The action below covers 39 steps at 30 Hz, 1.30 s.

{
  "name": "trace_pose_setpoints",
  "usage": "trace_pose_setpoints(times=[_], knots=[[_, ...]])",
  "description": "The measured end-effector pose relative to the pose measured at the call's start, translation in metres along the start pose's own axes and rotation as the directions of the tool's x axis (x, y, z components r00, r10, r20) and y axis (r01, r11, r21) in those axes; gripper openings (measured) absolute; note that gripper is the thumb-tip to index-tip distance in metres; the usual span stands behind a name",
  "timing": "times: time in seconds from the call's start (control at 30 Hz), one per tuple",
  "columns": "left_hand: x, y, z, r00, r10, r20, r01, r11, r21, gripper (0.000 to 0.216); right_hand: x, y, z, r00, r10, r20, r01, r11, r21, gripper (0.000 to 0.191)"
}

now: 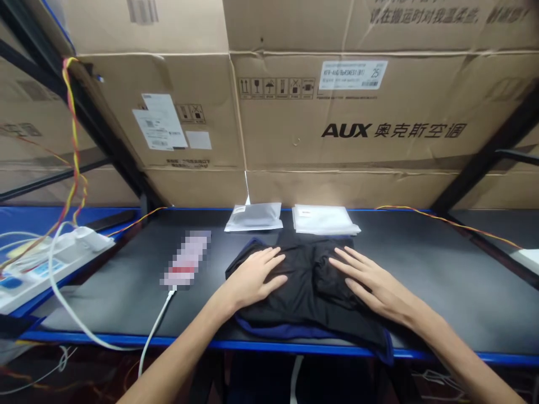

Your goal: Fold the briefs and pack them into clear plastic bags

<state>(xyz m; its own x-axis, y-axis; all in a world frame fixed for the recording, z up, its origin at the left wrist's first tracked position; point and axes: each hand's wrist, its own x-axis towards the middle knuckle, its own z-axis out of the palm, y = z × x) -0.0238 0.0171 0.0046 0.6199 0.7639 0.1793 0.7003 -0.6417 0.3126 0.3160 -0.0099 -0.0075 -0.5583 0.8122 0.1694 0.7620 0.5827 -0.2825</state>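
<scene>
A black cloth garment with dark blue edging [295, 297] lies bunched on the dark work surface, its lower right corner hanging over the front edge. My left hand [256, 275] rests flat on its left part, fingers stretched out. On the right part lies my right hand [370, 280], its fingers spread over a raised fold. Neither hand grips the fabric. Just behind the garment are two flat packets: a greyish plastic one [255, 217] on the left and a white one [324, 219] on the right.
To the left lies a blurred-out phone-like object [187, 261] with a white cable [155, 328] plugged in. A white power strip [54, 264] with cords stands at the far left. Large cardboard boxes [286, 146] wall off the back. Black metal posts [484, 151] flank the shelf.
</scene>
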Motion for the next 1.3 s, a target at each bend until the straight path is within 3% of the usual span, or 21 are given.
trace_pose_setpoints(times=[0.2, 0.37, 0.5, 0.7, 0.83, 0.93, 1.1, 1.3], knots=[[0.040, -0.005, -0.005, 0.995, 0.099, -0.032, -0.097, 0.993, 0.061, 0.043, 0.002, -0.002, 0.001, 1.000, -0.026, 0.008, 0.027, 0.999, -0.037, 0.049], [0.085, -0.017, 0.013, 0.985, 0.169, 0.021, -0.170, 0.976, 0.135, 0.049, 0.003, 0.002, 0.005, 1.000, -0.024, -0.001, 0.024, 1.000, 0.001, 0.048], [0.102, -0.020, 0.023, 0.979, 0.199, 0.042, -0.203, 0.962, 0.183, 0.049, 0.002, 0.005, 0.006, 1.000, -0.025, 0.005, 0.025, 1.000, 0.012, 0.047], [0.081, -0.014, 0.013, 0.936, 0.326, -0.132, -0.301, 0.937, 0.177, 0.032, 0.002, 0.004, 0.002, 1.000, 0.005, 0.031, -0.007, 0.997, 0.077, 0.047], [0.053, -0.011, 0.006, 0.900, 0.408, -0.155, -0.380, 0.907, 0.181, 0.025, 0.003, 0.002, -0.004, 0.995, -0.002, 0.097, -0.008, 0.995, 0.097, 0.070], [0.035, -0.012, 0.006, 0.912, 0.384, -0.141, -0.361, 0.918, 0.163, 0.031, 0.005, 0.000, -0.008, 0.992, -0.015, 0.126, 0.004, 0.996, 0.088, 0.080], [0.024, -0.020, 0.013, 0.927, 0.294, -0.232, -0.276, 0.955, 0.106, 0.039, 0.008, -0.003, -0.006, 0.996, -0.009, 0.086, 0.002, 0.997, 0.076, 0.072], [0.026, -0.019, 0.013, 0.935, 0.244, -0.258, -0.269, 0.961, -0.065, 0.038, 0.006, -0.001, 0.000, 0.999, 0.005, 0.034, -0.007, 0.998, 0.054, 0.063]])
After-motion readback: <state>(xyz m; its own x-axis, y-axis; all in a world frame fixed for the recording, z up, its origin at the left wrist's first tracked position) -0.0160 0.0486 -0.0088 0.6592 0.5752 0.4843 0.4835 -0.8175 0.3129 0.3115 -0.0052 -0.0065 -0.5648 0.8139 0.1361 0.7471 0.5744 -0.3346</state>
